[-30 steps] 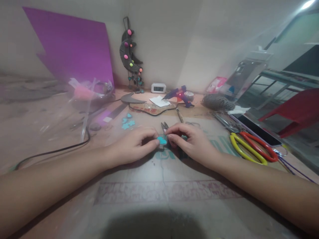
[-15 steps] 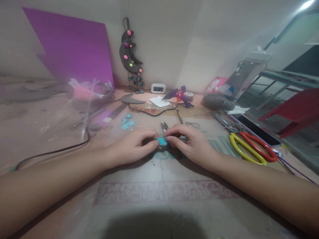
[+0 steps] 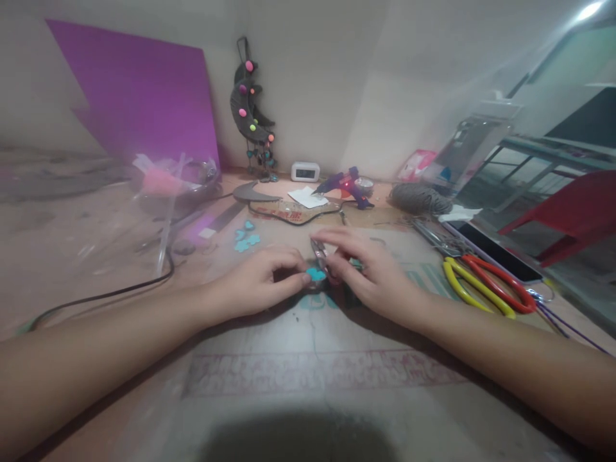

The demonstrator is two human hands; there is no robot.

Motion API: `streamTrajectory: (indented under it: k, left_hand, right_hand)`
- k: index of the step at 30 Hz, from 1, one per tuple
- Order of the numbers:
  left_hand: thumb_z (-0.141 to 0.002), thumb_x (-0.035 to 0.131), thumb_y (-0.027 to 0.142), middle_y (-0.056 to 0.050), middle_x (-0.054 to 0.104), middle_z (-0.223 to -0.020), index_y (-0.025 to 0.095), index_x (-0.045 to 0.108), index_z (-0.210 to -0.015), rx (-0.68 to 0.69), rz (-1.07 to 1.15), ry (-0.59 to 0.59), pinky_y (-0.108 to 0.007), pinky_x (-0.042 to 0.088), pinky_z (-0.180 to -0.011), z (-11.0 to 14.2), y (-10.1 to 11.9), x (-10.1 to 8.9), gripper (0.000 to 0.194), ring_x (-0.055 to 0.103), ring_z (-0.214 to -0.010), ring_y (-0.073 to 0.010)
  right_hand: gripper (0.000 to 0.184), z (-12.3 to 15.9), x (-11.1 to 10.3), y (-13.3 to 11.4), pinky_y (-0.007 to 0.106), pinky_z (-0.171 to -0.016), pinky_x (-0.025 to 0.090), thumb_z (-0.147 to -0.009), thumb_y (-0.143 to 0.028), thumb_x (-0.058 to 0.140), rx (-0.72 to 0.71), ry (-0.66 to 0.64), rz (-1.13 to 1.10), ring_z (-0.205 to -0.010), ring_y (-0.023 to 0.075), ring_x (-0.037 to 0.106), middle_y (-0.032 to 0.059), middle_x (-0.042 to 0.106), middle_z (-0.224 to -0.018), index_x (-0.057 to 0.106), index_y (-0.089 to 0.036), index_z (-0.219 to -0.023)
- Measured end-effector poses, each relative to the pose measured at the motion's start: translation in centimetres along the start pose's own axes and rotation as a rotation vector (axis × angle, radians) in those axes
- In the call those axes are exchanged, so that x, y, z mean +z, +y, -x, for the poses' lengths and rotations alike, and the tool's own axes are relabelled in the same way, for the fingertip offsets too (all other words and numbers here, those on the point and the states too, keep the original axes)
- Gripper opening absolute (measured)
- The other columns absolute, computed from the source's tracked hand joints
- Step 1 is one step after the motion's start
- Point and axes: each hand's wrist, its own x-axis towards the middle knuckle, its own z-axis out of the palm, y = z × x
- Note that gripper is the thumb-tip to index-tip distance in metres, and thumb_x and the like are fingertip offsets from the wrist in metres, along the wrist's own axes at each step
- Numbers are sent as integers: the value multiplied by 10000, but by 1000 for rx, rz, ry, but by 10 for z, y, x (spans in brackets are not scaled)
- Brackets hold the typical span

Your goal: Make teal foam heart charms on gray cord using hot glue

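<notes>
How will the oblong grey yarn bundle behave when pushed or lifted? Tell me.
The oblong grey yarn bundle will probably squash softly, being wound from strands. It is likely light for its bulk, being yarn. Its rounded sides suggest it might roll.

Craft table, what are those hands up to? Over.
Left hand: pinching turquoise cutout. Right hand: around small scissors beside it. Glue gun: beyond both hands, not between them.
</notes>
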Motion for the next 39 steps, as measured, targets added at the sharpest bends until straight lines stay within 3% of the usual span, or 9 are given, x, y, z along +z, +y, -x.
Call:
streamTrajectory:
  k: [4, 8, 12, 15, 21, 26, 31, 39]
  left_hand:
    - [-925, 501, 295, -11, 631, -781, 185, 636, -746, -116, 107, 45, -271, 451, -702, 0, -1, -3, 250, 592, -760, -154]
    - [-933, 483, 349, -13, 603, -746, 187, 608, -710, -204, 132, 105, -279, 441, -653, 1, 1, -4, 303, 573, -731, -163]
    - [-929, 494, 297, -6, 603, -740, 181, 613, -713, -119, 58, 192, -278, 443, -694, 3, 8, -2, 273, 572, -738, -152]
    - [-931, 500, 269, -3, 615, -746, 173, 620, -720, -48, 2, 193, -272, 437, -714, 4, 12, 1, 261, 575, -748, -143]
    - [-936, 489, 252, 4, 581, -726, 160, 608, -705, -82, 11, 194, -260, 424, -686, 5, 10, 3, 276, 566, -727, -132]
    - [-932, 477, 238, 0, 575, -713, 158, 595, -673, -54, 20, 135, -267, 422, -674, 5, 10, 2, 296, 566, -712, -135]
    - [-944, 459, 228, -22, 629, -765, 152, 629, -702, -6, 21, 93, -280, 438, -718, 5, 10, 2, 305, 596, -769, -151]
    - [-945, 477, 227, -27, 642, -758, 144, 646, -695, 17, -40, 173, -273, 433, -723, 4, 10, 3, 313, 593, -767, -144]
  right_hand:
    - [63, -2, -7, -3, 270, -642, 481, -912, -269, 551, 155, 212, -90, -694, 134, 585, 27, 636, -881, 580, -215, -930]
    - [137, 0, -1, -6, 260, -597, 470, -894, -312, 580, 296, 34, -191, -624, 132, 583, -5, 621, -690, 600, -203, -814]
    - [110, 3, 8, -10, 255, -606, 467, -862, -276, 612, 316, -47, -226, -653, 129, 597, 4, 662, -747, 663, -187, -903]
    - [128, 3, 11, -12, 253, -606, 473, -849, -262, 619, 343, -49, -281, -677, 130, 612, 19, 685, -805, 678, -174, -920]
    - [157, 5, 11, -7, 249, -547, 464, -844, -309, 626, 344, 14, -371, -588, 104, 574, 28, 675, -825, 698, -170, -842]
    - [183, 7, 13, -4, 248, -530, 452, -839, -346, 640, 388, -11, -453, -539, 100, 541, -6, 628, -682, 698, -176, -870]
    - [197, 7, 14, -4, 251, -551, 452, -849, -363, 634, 381, -44, -477, -577, 109, 554, -7, 620, -675, 694, -179, -883]
    - [216, 6, 13, -3, 249, -569, 449, -828, -362, 657, 379, -47, -485, -611, 103, 547, 7, 647, -762, 691, -177, -935]
